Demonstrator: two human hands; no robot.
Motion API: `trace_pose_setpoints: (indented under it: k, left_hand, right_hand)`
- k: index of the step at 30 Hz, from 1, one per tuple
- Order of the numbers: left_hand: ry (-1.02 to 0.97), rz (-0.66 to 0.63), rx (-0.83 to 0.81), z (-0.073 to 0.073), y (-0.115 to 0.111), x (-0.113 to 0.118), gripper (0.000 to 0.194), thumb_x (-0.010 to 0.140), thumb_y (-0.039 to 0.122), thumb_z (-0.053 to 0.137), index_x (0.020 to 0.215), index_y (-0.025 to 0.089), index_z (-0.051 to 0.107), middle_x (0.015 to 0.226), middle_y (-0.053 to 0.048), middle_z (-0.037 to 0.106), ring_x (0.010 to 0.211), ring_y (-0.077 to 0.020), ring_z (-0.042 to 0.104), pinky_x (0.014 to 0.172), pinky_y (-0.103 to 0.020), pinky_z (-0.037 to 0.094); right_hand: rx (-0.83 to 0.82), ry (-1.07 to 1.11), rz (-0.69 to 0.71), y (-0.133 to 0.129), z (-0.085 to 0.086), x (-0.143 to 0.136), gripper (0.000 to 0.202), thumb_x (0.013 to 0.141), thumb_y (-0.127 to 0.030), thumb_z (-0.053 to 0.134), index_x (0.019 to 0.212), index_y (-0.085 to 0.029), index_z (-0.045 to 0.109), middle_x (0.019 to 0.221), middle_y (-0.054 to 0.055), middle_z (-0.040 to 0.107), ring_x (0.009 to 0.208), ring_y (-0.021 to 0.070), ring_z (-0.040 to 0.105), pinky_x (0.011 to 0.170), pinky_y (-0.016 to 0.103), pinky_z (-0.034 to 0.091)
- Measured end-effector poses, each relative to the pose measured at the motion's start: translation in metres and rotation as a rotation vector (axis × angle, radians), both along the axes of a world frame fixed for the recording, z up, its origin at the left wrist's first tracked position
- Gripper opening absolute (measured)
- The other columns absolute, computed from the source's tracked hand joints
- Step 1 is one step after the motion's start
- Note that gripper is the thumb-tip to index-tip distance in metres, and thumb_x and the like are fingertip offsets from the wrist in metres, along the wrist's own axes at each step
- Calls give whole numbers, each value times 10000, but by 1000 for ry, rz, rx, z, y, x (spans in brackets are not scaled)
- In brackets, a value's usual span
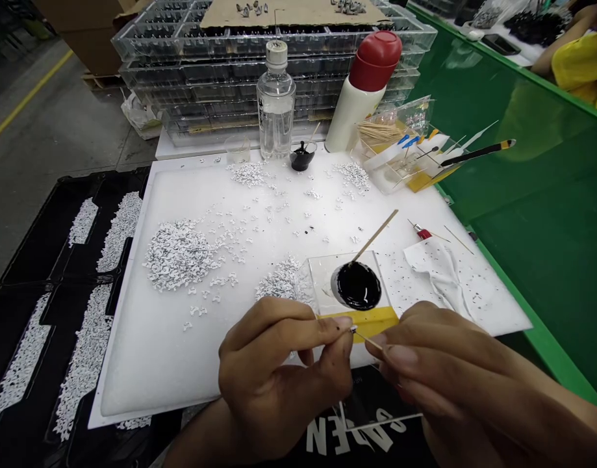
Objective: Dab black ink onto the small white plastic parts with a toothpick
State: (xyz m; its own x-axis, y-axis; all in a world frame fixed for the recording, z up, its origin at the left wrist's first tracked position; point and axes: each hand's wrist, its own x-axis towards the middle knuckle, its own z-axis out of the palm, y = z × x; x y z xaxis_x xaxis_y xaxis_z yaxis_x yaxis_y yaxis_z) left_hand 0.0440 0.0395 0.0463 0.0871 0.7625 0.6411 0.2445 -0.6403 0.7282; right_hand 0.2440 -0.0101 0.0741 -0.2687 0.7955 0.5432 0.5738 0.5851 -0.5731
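Observation:
My left hand (283,357) pinches a tiny white piece (353,329) with dark marks between thumb and forefinger. From the other side, my right hand (425,357) grips a thin wooden toothpick (369,339), its tip at or very near the piece. Just beyond my fingers a round cup of black paint (359,286) sits on a clear acrylic stand (322,292) with yellow tape along its front. A wooden stick (376,234) leans in the paint. Partly behind my left hand lies a pile of small white pieces (281,279).
A bigger pile of white pieces (178,253) lies on the white foam board (132,383). Behind stand a clear bottle (276,110), a red-capped flask (361,91) and a tool holder (390,162). A crumpled tissue (439,270) lies right, beside a green partition (532,214). Black trays (15,273) flank the left.

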Motion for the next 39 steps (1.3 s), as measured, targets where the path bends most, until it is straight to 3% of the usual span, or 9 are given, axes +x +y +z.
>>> trace_pose_setpoints:
  k: [5, 10, 15, 22, 26, 29, 32, 36, 39]
  left_hand:
    - [10, 9, 4, 1, 1, -1, 179, 902, 19, 796, 944, 186, 746, 814, 40, 754, 615, -66, 692, 507, -154, 599]
    - [-5, 13, 5, -1, 0, 0, 178, 914, 29, 793, 948, 198, 748, 818, 40, 755, 614, -74, 688, 505, -175, 600]
    - [-5, 3, 4, -3, -1, 1, 161, 927, 41, 789, 957, 193, 745, 840, 41, 753, 628, -70, 687, 519, -176, 609]
    - [1, 17, 9, -2, 0, -2, 185, 901, 16, 786, 942, 190, 740, 827, 43, 761, 620, -71, 692, 521, -169, 612]
    - [3, 22, 6, 0, -1, -1, 195, 891, 14, 789, 936, 197, 735, 806, 44, 755, 593, -72, 682, 491, -172, 600]
    - [9, 9, 13, 1, 0, -1, 198, 894, 5, 782, 942, 191, 736, 813, 41, 755, 603, -69, 688, 505, -164, 604]
    - [16, 10, 9, 0, 0, -2, 187, 902, 24, 790, 955, 196, 742, 820, 36, 762, 609, -80, 693, 503, -181, 611]
    - [22, 8, 18, 1, 1, -2, 174, 911, 31, 788, 954, 193, 740, 825, 40, 756, 611, -73, 689, 515, -174, 613]
    - [39, 16, 26, 2, 1, -2, 186, 903, 18, 789, 944, 192, 734, 819, 52, 742, 601, -54, 678, 525, -151, 606]
  right_hand:
    - [-6, 105, -39, 1, -4, -6, 352, 954, -176, 813, 1295, -260, 789, 1024, 53, 849, 743, 204, 811, 538, 258, 660]
    - [-34, 253, -167, 2, -1, -21, 336, 864, -479, 937, 1144, -325, 834, 1049, 77, 839, 914, 310, 836, 634, 362, 714]
    - [-40, 275, -174, -1, -1, -33, 346, 863, -540, 922, 1120, -325, 836, 1051, 84, 828, 966, 325, 831, 685, 387, 728]
    - [-27, 266, -176, -1, -1, -27, 338, 871, -521, 921, 1139, -331, 839, 1057, 81, 829, 973, 326, 834, 687, 386, 733]
    - [-19, 168, -109, 0, -2, -9, 327, 908, -390, 905, 1219, -329, 825, 1050, 65, 847, 891, 297, 846, 632, 350, 724]
    - [-9, 18, 1, 0, -4, 4, 379, 956, -230, 826, 1332, -240, 777, 1053, 84, 858, 806, 255, 844, 579, 303, 706]
    - [-2, -65, 45, 0, -2, 9, 387, 973, -159, 760, 1360, -170, 744, 1095, 121, 855, 841, 255, 853, 610, 302, 720]
    - [-14, -41, 81, 3, 2, 8, 369, 951, -104, 749, 1316, -161, 751, 1092, 112, 847, 852, 226, 852, 648, 246, 714]
    - [-21, 18, 57, 5, 2, 2, 382, 941, -146, 808, 1316, -189, 754, 1029, 79, 834, 767, 186, 815, 599, 212, 686]
